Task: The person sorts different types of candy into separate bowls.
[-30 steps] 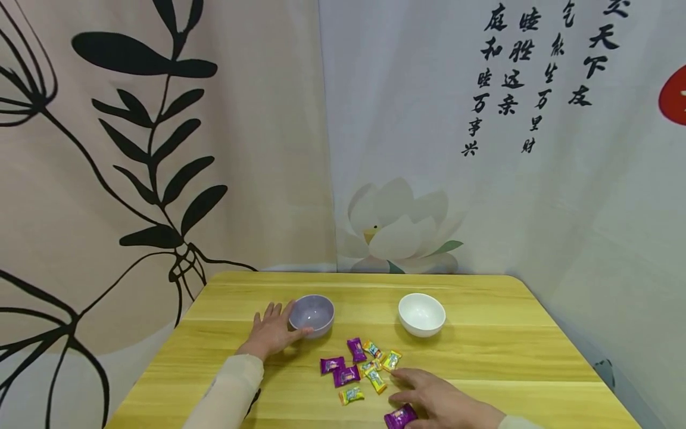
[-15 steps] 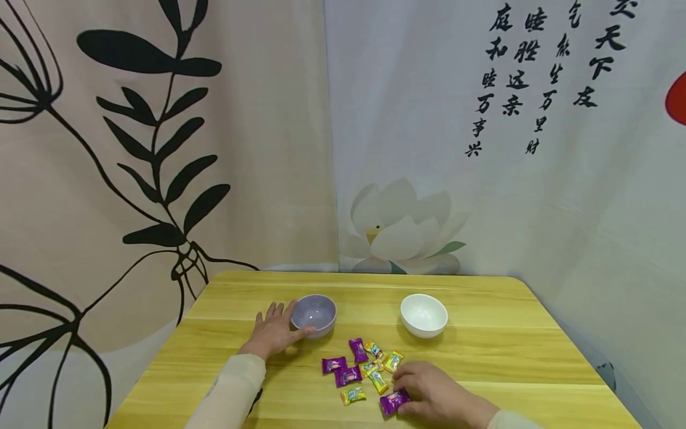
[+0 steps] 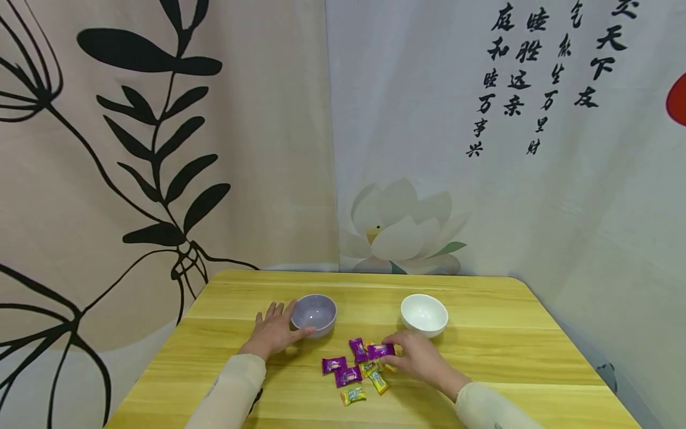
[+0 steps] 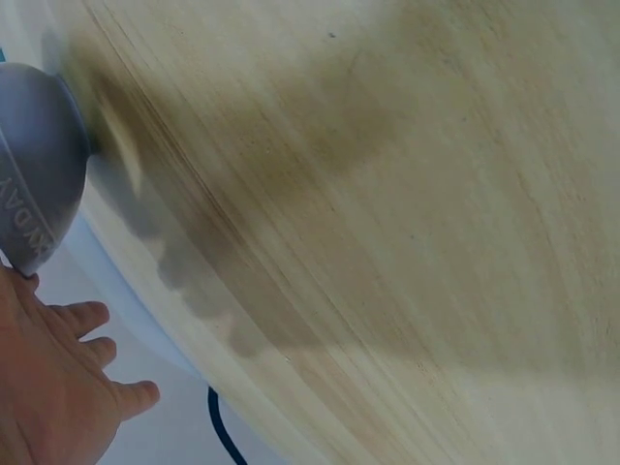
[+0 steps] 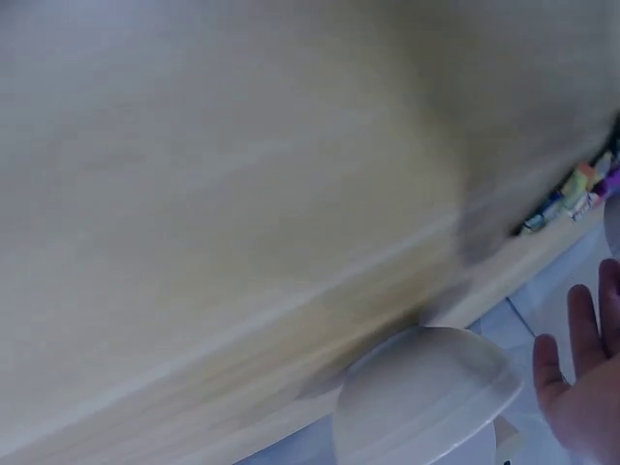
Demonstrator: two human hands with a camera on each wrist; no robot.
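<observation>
Head view: the left hand spreads wide, fingers toward twelve o'clock, thumb toward three, touching the purple bowl at its two o'clock; its forearm enters from seven. The right hand, forearm from four o'clock, pinches a purple candy at its nine, above the candy pile; the white bowl stands at its twelve. Left wrist view: fingers splay at eight o'clock, beside the purple bowl. Right wrist view: separated fingers show at four o'clock, the white bowl at five.
</observation>
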